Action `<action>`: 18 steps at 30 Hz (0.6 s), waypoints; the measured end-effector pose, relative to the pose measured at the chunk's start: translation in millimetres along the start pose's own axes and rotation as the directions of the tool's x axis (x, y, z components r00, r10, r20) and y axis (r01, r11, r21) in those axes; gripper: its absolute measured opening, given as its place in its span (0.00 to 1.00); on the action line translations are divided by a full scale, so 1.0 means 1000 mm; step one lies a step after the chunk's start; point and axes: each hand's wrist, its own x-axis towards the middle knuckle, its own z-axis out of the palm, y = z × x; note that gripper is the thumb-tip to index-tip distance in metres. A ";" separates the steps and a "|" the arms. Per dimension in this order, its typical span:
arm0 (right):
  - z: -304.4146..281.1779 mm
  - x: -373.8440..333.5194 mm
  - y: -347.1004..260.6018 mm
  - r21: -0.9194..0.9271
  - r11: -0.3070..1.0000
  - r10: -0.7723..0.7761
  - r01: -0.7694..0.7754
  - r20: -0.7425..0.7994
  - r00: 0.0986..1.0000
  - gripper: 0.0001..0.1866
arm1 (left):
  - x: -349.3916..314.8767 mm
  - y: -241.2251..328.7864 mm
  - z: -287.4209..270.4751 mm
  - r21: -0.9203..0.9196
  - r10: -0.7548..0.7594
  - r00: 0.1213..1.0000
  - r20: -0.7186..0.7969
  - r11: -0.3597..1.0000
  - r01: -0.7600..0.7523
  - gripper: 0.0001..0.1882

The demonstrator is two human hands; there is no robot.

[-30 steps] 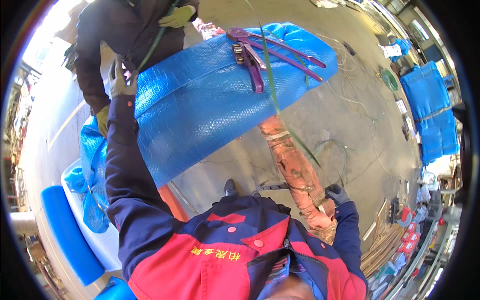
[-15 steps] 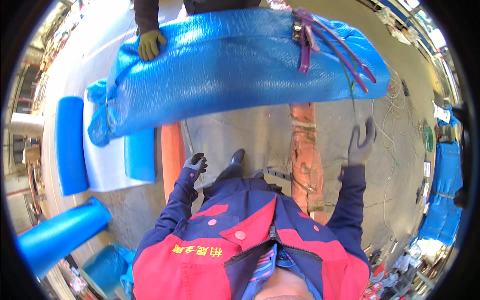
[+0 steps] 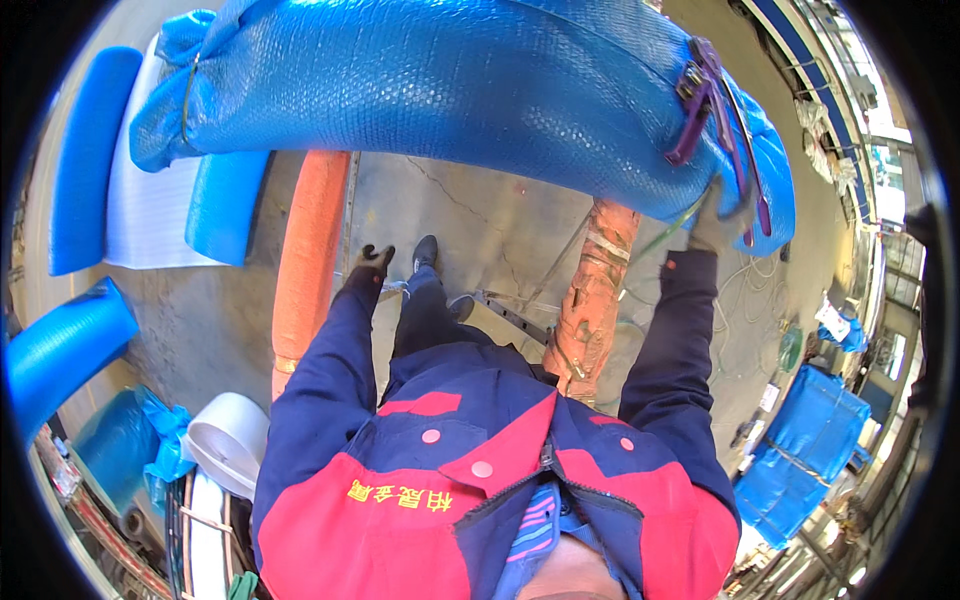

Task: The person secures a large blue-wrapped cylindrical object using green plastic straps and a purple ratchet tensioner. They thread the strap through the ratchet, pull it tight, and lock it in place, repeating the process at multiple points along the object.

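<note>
A long blue plastic-wrapped bundle (image 3: 430, 95) stretches across the top of the view, resting across two orange-wrapped supports. Near its right end sits a purple long-handled strapping tool (image 3: 700, 105). My gloved right hand (image 3: 718, 222) is at the bundle's right underside, beside the tool's handles and a green strap (image 3: 672, 232). Motion blur hides its fingers, so any grip there is unclear. My left hand (image 3: 374, 262), in a glove with dark fingers, hangs below the bundle near the left orange support (image 3: 310, 240). Its fingers are partly bent and apart, with nothing visible in them.
The right orange support (image 3: 592, 300) is wrapped in torn covering. A metal bar (image 3: 515, 318) lies by my feet. Blue rolls (image 3: 85, 160) and a white sheet (image 3: 150, 215) lie at left. Loose cords (image 3: 745, 290) and a blue-wrapped package (image 3: 805, 450) are at right.
My view has shifted, so the bundle appears higher. My right hand has come up to the bundle's right end by the tool. Another person's gloved hand on the bundle has left view.
</note>
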 end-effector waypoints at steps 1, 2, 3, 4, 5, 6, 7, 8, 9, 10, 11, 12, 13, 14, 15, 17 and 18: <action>-0.004 -0.002 0.031 -0.065 0.987 0.141 -0.145 -0.058 0.988 0.43 | 0.009 0.013 0.003 0.089 0.035 0.999 0.035 0.995 -0.038 0.45; -0.005 -0.004 0.063 -0.208 0.966 0.151 -0.151 -0.016 0.988 0.46 | 0.015 0.027 0.008 0.122 -0.009 0.997 0.080 0.993 0.000 0.54; -0.004 -0.011 0.095 -0.352 0.919 0.199 -0.180 0.019 0.980 0.49 | 0.022 0.042 0.018 0.178 -0.008 0.995 0.098 0.984 -0.010 0.55; -0.003 -0.022 0.126 -0.321 0.902 0.345 -0.288 0.138 0.929 0.51 | 0.027 0.055 0.029 0.146 0.091 0.986 0.139 0.983 -0.111 0.56; 0.002 -0.034 0.154 -0.324 0.824 0.547 -0.464 0.244 0.801 0.53 | 0.033 0.068 0.042 0.183 0.063 0.995 0.077 0.980 -0.076 0.57; 0.009 -0.046 0.180 -0.224 0.751 0.654 -0.621 0.382 0.653 0.55 | 0.040 0.080 0.053 0.183 0.107 0.992 0.065 0.976 -0.117 0.58; 0.014 -0.063 0.200 -0.141 0.730 0.650 -0.669 0.447 0.615 0.52 | 0.046 0.088 0.066 0.161 0.148 0.987 0.066 0.974 -0.157 0.59; 0.022 -0.077 0.216 -0.063 0.776 0.582 -0.628 0.456 0.673 0.45 | 0.053 0.094 0.078 0.194 0.195 0.979 0.053 0.960 -0.202 0.58; 0.028 -0.088 0.226 -0.003 0.799 0.525 -0.602 0.493 0.694 0.39 | 0.060 0.099 0.089 0.207 0.244 0.968 0.053 0.946 -0.249 0.57; 0.032 -0.093 0.231 0.041 0.807 0.494 -0.589 0.498 0.712 0.32 | 0.071 0.106 0.106 0.215 0.300 0.951 0.070 0.927 -0.308 0.56; 0.031 -0.090 0.230 0.036 0.760 0.535 -0.649 0.534 0.655 0.26 | 0.079 0.110 0.124 0.223 0.341 0.933 0.113 0.907 -0.358 0.55; 0.025 -0.081 0.221 -0.010 0.668 0.631 -0.744 0.539 0.558 0.19 | 0.089 0.114 0.137 0.392 0.267 0.955 0.126 0.871 -0.296 0.51; 0.015 -0.063 0.206 0.045 0.644 0.653 -0.764 0.489 0.579 0.14 | 0.093 0.111 0.148 0.289 0.332 0.921 0.205 0.878 -0.381 0.47; 0.002 -0.037 0.186 0.113 0.617 0.709 -0.779 0.348 0.613 0.15 | 0.098 0.109 0.158 0.203 0.344 0.900 0.267 0.893 -0.402 0.43; -0.017 -0.004 0.159 0.204 0.646 0.662 -0.736 0.331 0.673 0.15 | 0.101 0.104 0.167 0.228 0.323 0.900 0.293 0.890 -0.394 0.40; -0.051 0.066 0.090 0.133 0.792 0.552 -0.596 0.262 0.792 0.19 | 0.107 0.089 0.175 0.362 0.169 0.932 0.321 0.887 -0.285 0.34; -0.064 0.099 0.051 0.180 0.827 0.453 -0.533 0.347 0.821 0.21 | 0.111 0.082 0.178 0.124 0.146 0.915 0.375 0.971 -0.206 0.34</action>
